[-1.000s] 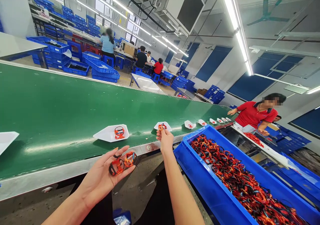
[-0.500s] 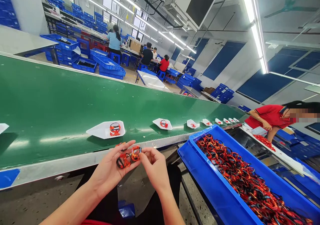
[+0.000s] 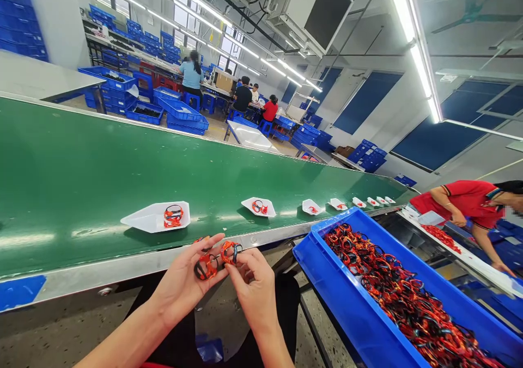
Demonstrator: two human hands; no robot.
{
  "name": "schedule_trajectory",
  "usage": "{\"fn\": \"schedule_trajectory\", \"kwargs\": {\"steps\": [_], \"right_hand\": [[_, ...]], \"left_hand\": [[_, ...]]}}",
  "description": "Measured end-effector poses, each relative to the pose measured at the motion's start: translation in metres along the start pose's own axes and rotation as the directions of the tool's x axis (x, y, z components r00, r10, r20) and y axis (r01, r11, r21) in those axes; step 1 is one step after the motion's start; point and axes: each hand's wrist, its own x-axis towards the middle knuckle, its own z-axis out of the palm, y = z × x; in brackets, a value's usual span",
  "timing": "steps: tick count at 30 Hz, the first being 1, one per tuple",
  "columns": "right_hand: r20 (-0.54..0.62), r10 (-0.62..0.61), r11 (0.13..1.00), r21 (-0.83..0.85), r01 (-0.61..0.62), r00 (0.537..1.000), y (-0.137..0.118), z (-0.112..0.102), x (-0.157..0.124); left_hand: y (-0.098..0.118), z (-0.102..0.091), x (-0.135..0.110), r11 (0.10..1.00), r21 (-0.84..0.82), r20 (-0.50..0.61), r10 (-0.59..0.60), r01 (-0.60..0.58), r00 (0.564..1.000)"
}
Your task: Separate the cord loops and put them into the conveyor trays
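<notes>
My left hand (image 3: 186,281) lies palm up below the belt's metal edge, cradling a small bunch of orange and black rings (image 3: 206,265). My right hand (image 3: 251,281) pinches one orange and black ring (image 3: 231,251) at the top of that bunch. Just beyond my hands, a white paper tray (image 3: 144,219) with one ring set rides on the green conveyor belt (image 3: 81,161). Another white tray (image 3: 267,211) sits to its right, followed by several smaller ones farther along.
A blue bin (image 3: 351,324) full of orange and black rings stands at my right. A person in a red shirt (image 3: 469,199) leans over a white table past the bin. More people sit among stacked blue crates (image 3: 182,115) beyond the belt.
My right hand came back from the far tray to the bunch in my left hand and pinched a ring. The trays on the belt have shifted left.
</notes>
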Motion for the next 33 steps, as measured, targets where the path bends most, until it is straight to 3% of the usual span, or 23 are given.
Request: {"fn": "schedule_trajectory", "kwargs": {"steps": [5,8,10,13,16,22,29,31,33], "right_hand": [[-0.008,-0.002,1.0,0.021,0.002,1.0,0.002,0.001,-0.002],[-0.003,0.113,0.974,0.198,-0.11,0.994,0.007,0.002,-0.002],[0.052,0.269,0.878,0.398,-0.267,0.962,0.013,0.003,-0.002],[0.171,0.432,0.63,0.646,-0.431,0.886,0.022,0.005,-0.002],[0.23,0.47,0.47,0.752,-0.462,0.852,0.027,0.007,-0.003],[0.322,0.444,0.32,0.815,-0.484,0.836,0.034,0.011,-0.005],[0.368,0.427,0.242,0.834,-0.496,0.826,0.04,0.015,-0.009],[0.359,0.41,0.27,0.83,-0.487,0.838,0.039,0.014,-0.005],[0.283,0.422,0.364,0.818,-0.446,0.862,0.039,0.008,0.004]], "left_hand": [[0.0,-0.001,-0.002,1.0,0.013,0.009,-0.012,0.012,1.0],[0.001,-0.001,-0.002,1.0,-0.016,-0.007,-0.021,0.02,1.0],[0.001,0.0,-0.003,0.998,-0.051,-0.005,-0.036,0.035,0.999],[0.001,0.0,-0.003,0.995,-0.077,0.011,-0.056,0.057,0.998],[0.0,-0.001,-0.002,0.994,-0.082,0.012,-0.067,0.068,0.998],[-0.001,-0.001,-0.002,0.992,-0.097,0.01,-0.082,0.083,0.997],[-0.001,0.003,-0.005,0.991,-0.093,0.017,-0.092,0.093,0.996],[-0.001,0.003,-0.005,0.99,-0.096,0.015,-0.099,0.1,0.995],[0.001,0.002,-0.004,0.99,-0.1,0.008,-0.101,0.101,0.995]]}}
